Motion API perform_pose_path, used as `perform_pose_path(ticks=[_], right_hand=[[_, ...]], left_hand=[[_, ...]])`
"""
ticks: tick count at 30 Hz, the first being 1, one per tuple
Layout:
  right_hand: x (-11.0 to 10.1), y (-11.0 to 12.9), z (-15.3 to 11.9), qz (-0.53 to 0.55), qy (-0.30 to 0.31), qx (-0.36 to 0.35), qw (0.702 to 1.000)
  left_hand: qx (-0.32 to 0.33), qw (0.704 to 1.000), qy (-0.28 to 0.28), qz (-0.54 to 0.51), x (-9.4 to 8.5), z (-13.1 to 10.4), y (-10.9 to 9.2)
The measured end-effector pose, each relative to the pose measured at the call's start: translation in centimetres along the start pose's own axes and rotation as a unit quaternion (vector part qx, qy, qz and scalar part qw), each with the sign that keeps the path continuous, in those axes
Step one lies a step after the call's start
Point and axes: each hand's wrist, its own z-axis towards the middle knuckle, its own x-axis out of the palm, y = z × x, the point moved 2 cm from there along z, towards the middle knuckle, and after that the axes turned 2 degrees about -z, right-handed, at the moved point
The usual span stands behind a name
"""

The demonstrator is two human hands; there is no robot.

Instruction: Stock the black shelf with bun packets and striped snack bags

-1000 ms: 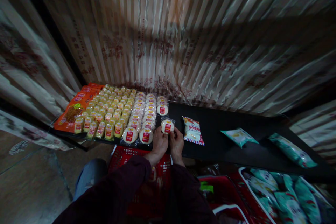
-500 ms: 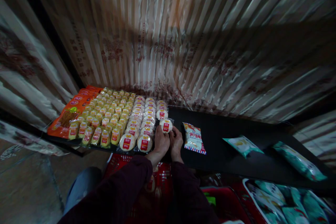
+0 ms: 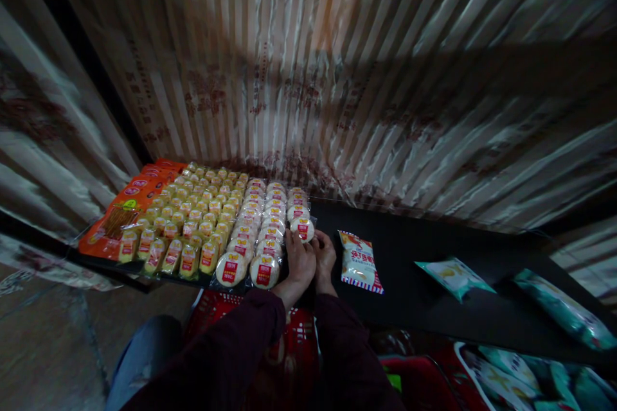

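A round white rice cracker in a clear wrapper with a red label (image 3: pixel 303 229) is held between my two hands, at the near end of a short third row. My left hand (image 3: pixel 299 262) has its fingers closed on the cracker's left and near edge. On its right edge my right hand (image 3: pixel 324 258) pinches the wrapper. Just left of my hands lie two longer rows of the same wrapped crackers (image 3: pixel 264 271), overlapping one another. The fingertips are partly hidden behind the hands.
Left of the crackers are rows of small yellow wrapped cakes (image 3: pixel 189 259) and orange snack bags (image 3: pixel 108 228). A white-and-red snack bag (image 3: pixel 359 263) and green bags (image 3: pixel 456 276) lie rightward on the black shelf (image 3: pixel 405 308). Red baskets (image 3: pixel 216 302) stand below; striped sheeting (image 3: pixel 289 77) hangs behind.
My hands have brought the cracker slightly away from me, against the cracker behind it in the third row. The view has shifted a little, so the shelf items appear lower.
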Motion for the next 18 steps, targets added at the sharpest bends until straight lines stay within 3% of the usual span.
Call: perform_pose_path(ticks=[6, 14, 18], right_hand=[[0.6, 0.0, 0.6, -0.010, 0.007, 0.006, 1.000], [1.2, 0.1, 1.2, -0.067, 0.019, -0.022, 0.997], [1.2, 0.3, 1.2, -0.087, 0.026, -0.034, 0.995]], left_hand=[[0.016, 0.999, 0.038, 0.021, 0.1, -0.1, 0.4], [0.090, 0.993, 0.042, 0.056, 0.3, -0.8, 0.9], [0.085, 0.994, 0.050, 0.049, 0.2, -0.6, 1.1]])
